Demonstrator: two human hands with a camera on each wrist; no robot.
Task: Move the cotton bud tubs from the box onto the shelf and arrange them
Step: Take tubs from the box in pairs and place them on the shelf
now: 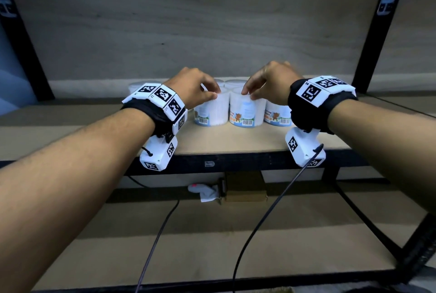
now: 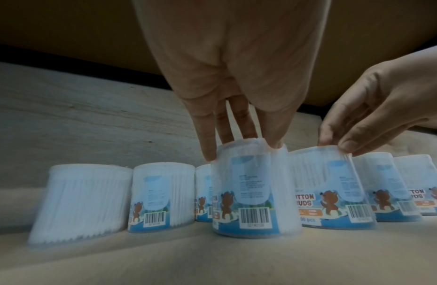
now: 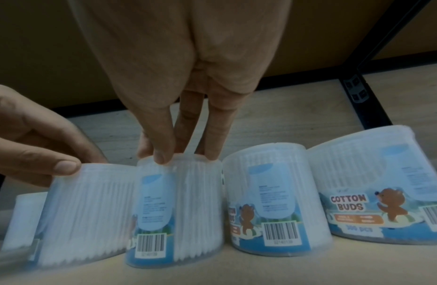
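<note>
Several clear cotton bud tubs with blue bear labels stand on the wooden shelf (image 1: 236, 141). My left hand (image 1: 211, 94) grips the top rim of a front tub (image 1: 211, 113), its fingers (image 2: 209, 152) curled over the lid of the same tub (image 2: 254, 192). My right hand (image 1: 247, 94) grips the lid of the neighbouring tub (image 1: 246, 113), seen close up as the tub (image 3: 176, 208) under my fingers (image 3: 161, 156). Both held tubs stand side by side and touch. More tubs (image 1: 277, 115) stand to the right and behind.
Black shelf posts (image 1: 370, 40) rise at both sides and a black rail (image 1: 236, 163) runs along the shelf front. On the lower shelf lie a small cardboard box (image 1: 245, 189), a grey-white object (image 1: 207, 192) and two black cables (image 1: 266, 217). A wooden back panel (image 1: 188, 28) closes the shelf.
</note>
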